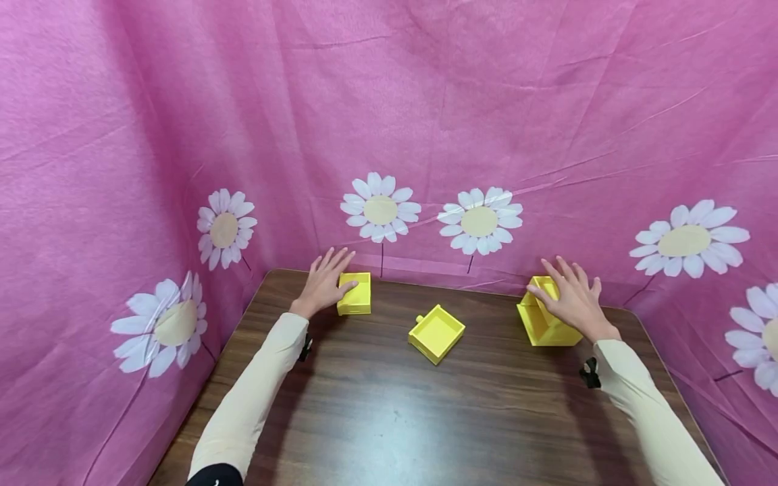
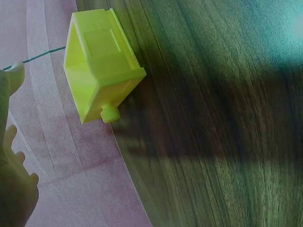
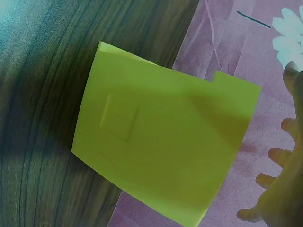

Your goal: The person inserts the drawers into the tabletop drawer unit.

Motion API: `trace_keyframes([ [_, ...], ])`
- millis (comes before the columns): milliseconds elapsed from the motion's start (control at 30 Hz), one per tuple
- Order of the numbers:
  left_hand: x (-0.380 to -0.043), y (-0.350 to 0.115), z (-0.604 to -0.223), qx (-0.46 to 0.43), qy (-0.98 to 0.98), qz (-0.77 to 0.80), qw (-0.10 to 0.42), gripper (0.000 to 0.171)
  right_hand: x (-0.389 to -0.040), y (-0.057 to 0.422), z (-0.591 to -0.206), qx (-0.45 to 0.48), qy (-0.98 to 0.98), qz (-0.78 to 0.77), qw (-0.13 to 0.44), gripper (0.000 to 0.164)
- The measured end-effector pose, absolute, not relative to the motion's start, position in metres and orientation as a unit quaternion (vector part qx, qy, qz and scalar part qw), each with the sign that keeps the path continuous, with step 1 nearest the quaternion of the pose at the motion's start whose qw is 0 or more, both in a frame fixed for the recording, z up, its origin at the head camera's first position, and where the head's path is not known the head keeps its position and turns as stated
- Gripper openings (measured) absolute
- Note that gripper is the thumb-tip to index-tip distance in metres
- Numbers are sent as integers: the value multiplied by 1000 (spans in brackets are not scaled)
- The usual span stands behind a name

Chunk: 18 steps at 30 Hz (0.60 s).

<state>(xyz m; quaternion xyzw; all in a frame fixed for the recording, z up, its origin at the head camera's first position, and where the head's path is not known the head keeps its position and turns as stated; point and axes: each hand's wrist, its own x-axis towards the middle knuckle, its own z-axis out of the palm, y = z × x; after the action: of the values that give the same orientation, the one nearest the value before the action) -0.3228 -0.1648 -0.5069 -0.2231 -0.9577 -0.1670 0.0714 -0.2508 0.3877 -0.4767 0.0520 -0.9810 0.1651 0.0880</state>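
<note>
A small yellow drawer with an open top lies near the table's far edge, and its round knob shows in the left wrist view. My left hand is spread beside it, with the thumb overlapping it in the head view. At the far right stands a larger yellow cabinet, whose flat side fills much of the right wrist view. Over it I hold my right hand with the fingers spread, curled round nothing. Between the hands sits a second yellow drawer, turned at an angle, its knob pointing back left.
The brown wood-grain table ends at a pink cloth printed with white daisies, which hangs behind and along both sides. Light glares off the table's front middle.
</note>
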Motion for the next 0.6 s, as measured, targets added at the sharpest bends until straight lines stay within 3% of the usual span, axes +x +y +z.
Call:
trace_keyframes([
  [600, -320, -146, -511, -264, -943, -187, 74, 75, -247, 383, -481, 60, -982, 155, 91, 80],
])
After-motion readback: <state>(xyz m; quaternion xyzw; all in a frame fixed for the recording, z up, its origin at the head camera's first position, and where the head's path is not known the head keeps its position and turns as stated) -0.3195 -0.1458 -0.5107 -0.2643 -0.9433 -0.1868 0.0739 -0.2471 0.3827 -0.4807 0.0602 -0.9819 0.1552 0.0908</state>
